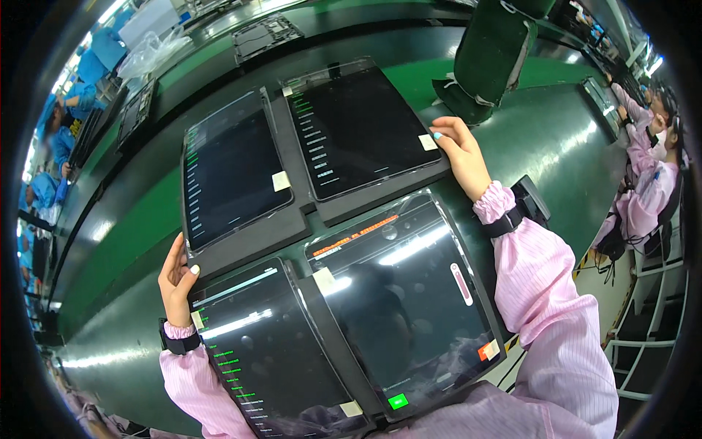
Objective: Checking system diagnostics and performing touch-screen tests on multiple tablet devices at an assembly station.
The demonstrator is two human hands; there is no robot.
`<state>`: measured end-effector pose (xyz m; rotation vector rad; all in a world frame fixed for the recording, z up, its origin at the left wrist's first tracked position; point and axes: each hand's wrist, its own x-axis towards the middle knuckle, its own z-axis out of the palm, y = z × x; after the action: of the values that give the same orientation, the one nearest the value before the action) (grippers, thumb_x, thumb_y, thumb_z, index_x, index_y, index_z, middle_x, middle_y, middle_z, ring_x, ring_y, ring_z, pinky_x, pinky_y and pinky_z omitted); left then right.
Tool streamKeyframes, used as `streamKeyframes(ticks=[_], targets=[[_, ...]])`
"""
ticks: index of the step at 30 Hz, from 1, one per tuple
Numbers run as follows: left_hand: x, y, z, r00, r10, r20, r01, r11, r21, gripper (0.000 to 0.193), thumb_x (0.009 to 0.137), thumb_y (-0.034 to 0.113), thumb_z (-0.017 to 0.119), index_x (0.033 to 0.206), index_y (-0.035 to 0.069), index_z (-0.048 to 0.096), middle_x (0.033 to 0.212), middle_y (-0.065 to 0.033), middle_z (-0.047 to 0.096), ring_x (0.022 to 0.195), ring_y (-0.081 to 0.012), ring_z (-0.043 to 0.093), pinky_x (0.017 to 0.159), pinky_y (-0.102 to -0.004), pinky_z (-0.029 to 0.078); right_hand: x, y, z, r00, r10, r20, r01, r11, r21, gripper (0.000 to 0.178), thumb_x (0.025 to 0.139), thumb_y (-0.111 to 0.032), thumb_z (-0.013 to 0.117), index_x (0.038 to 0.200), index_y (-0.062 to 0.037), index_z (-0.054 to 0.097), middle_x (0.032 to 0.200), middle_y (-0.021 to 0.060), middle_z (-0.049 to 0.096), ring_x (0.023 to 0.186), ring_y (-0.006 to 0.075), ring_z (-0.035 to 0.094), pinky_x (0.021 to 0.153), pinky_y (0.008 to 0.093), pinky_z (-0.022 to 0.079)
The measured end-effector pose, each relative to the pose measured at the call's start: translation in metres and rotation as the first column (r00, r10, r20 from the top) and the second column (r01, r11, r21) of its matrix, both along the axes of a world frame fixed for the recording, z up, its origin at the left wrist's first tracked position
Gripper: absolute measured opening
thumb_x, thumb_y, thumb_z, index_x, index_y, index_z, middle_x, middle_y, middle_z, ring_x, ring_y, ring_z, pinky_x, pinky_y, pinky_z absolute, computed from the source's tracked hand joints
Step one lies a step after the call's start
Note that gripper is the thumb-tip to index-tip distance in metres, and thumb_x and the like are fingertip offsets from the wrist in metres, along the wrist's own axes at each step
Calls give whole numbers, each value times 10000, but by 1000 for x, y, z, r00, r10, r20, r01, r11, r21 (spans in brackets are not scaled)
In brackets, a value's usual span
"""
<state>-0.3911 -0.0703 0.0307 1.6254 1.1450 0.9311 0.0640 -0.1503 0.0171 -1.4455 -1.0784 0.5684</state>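
Several tablets lie face up in front of me on black foam trays. My left hand (178,284) grips the near left corner of the far tray (252,252), its fingers curled along the side below the far left tablet (235,172). Across from it, my right hand (465,157) closes on the tray's right edge, with the thumb by the corner of the far right tablet (358,128). Both far screens show lists of green and white lines. The near left tablet (278,358) shows a similar list. On the near right tablet (395,314) are orange text, a slider and a green button.
A green padded post (493,62) rises from the green bench (110,314) at the far right. Device frames (267,35) lie on a dark conveyor beyond. A black device (531,199) sits beside my right wrist. People in blue work at the left, people in pink at the right.
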Motion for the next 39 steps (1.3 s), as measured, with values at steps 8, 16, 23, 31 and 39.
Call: streamKeyframes(ticks=[8, 16, 23, 31, 39], targets=[[-2, -2, 1, 999, -44, 5, 44, 999, 6, 617, 694, 77, 549, 1268, -26, 350, 1213, -117, 452, 964, -128, 480, 749, -201, 360, -3, -2, 8, 999, 35, -12, -35, 999, -21, 272, 795, -32, 495, 1061, -39, 441, 972, 95, 552, 877, 126, 516, 784, 231, 383], [-9, 2, -5, 999, -23, -39, 24, 999, 22, 613, 692, 90, 551, 1267, -9, 363, 1262, -112, 418, 1032, -136, 452, 763, -190, 338, -4, -2, 9, 994, 54, -94, -57, 998, -26, 288, 785, -25, 495, 1067, -41, 437, 990, 108, 545, 894, 138, 511, 795, 244, 380], [-2, -1, 0, 999, -40, 4, 40, 999, 7, 615, 700, 75, 544, 1273, -24, 344, 1254, -125, 419, 1043, -135, 441, 789, -201, 346, -2, -1, 6, 995, 60, -83, -62, 998, -13, 275, 789, -32, 494, 1058, -29, 441, 994, 103, 533, 905, 139, 504, 796, 239, 380], [4, 1, -2, 996, -50, 76, 50, 999, 3, 606, 707, 78, 554, 1263, -43, 346, 1221, -120, 443, 971, -125, 477, 755, -193, 364, -27, -38, -5, 997, -42, 71, 37, 997, 67, 351, 808, -27, 455, 1142, -11, 347, 1096, 124, 448, 1017, 176, 449, 865, 271, 358], [-2, 1, 0, 993, -81, 89, 77, 996, 41, 574, 723, 60, 548, 1259, -28, 363, 1073, -104, 540, 823, -90, 507, 660, -190, 392, -74, -215, 29, 853, 354, -384, -429, 894, -128, 701, 703, -83, 568, 1278, -63, 166, 1362, 156, 177, 1278, 274, 167, 1034, 382, 137]])
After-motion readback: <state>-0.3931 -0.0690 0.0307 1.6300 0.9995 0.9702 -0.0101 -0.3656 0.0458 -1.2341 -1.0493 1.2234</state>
